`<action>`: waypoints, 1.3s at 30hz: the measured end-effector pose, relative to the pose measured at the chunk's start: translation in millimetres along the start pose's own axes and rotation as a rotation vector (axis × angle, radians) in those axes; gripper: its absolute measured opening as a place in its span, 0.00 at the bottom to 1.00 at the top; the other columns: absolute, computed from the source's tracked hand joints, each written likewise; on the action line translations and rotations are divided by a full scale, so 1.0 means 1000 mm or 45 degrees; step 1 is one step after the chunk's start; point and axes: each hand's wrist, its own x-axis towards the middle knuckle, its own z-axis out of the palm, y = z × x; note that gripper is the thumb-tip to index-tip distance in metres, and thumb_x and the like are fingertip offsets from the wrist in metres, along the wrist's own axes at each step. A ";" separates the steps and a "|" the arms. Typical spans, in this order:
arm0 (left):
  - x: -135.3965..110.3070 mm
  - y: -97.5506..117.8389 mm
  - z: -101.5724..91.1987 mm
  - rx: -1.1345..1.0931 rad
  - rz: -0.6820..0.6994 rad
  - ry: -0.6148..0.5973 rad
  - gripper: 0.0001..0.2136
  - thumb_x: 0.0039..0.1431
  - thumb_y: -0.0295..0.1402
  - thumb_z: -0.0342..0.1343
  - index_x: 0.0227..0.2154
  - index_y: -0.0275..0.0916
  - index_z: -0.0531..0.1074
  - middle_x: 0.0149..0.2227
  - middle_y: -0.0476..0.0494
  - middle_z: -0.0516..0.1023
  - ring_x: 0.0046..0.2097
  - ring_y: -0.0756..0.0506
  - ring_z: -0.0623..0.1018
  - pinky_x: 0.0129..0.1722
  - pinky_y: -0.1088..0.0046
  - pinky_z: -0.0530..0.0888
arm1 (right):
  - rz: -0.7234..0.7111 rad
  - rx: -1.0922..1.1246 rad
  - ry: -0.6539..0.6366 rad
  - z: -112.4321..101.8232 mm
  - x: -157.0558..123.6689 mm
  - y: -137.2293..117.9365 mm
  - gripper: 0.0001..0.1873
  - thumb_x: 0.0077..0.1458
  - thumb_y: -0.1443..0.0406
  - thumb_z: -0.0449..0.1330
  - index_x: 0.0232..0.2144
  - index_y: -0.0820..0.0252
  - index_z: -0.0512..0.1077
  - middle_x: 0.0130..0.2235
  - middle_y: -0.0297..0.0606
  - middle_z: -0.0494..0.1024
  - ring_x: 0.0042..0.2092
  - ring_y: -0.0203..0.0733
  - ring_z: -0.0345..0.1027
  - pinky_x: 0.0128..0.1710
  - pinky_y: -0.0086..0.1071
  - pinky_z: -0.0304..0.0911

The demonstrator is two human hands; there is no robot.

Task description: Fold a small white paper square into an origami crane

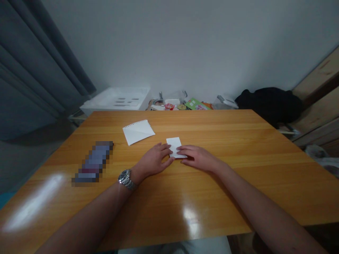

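Observation:
A small folded white paper (174,144) lies near the middle of the wooden table (238,148). My left hand (153,160), with a metal watch on its wrist, rests on the table with its fingertips pressed on the paper's left edge. My right hand (197,158) lies flat from the right, its fingers pressing the paper's near right corner. Both hands press down on the paper and neither lifts it. A second white sheet (138,131) with a torn perforated edge lies further back to the left, untouched.
A blurred dark oblong object (92,162) lies on the table's left side. Behind the table sit a white box (116,98), colourful packets (196,104) and a black bundle of cloth (267,102). A grey curtain (31,70) hangs at the left, wooden furniture (320,102) at the right.

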 end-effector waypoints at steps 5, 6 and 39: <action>-0.001 -0.003 0.002 0.033 0.025 -0.030 0.20 0.63 0.48 0.55 0.51 0.40 0.73 0.59 0.36 0.73 0.60 0.38 0.72 0.64 0.54 0.64 | 0.006 0.052 0.084 0.004 0.002 0.000 0.16 0.68 0.58 0.52 0.50 0.52 0.77 0.54 0.38 0.79 0.55 0.42 0.72 0.57 0.39 0.65; -0.001 -0.004 0.003 0.035 0.025 -0.022 0.20 0.63 0.47 0.56 0.51 0.40 0.73 0.59 0.36 0.73 0.60 0.38 0.72 0.64 0.54 0.65 | 0.011 0.063 0.101 0.004 0.002 0.000 0.16 0.69 0.58 0.52 0.50 0.52 0.77 0.53 0.38 0.79 0.54 0.42 0.72 0.57 0.39 0.66; 0.010 -0.010 0.031 0.024 -0.203 0.227 0.20 0.64 0.38 0.56 0.55 0.35 0.69 0.54 0.32 0.69 0.56 0.36 0.71 0.59 0.55 0.68 | 0.408 0.139 0.419 0.016 0.018 -0.002 0.10 0.62 0.64 0.60 0.28 0.60 0.72 0.31 0.36 0.72 0.34 0.40 0.66 0.35 0.32 0.58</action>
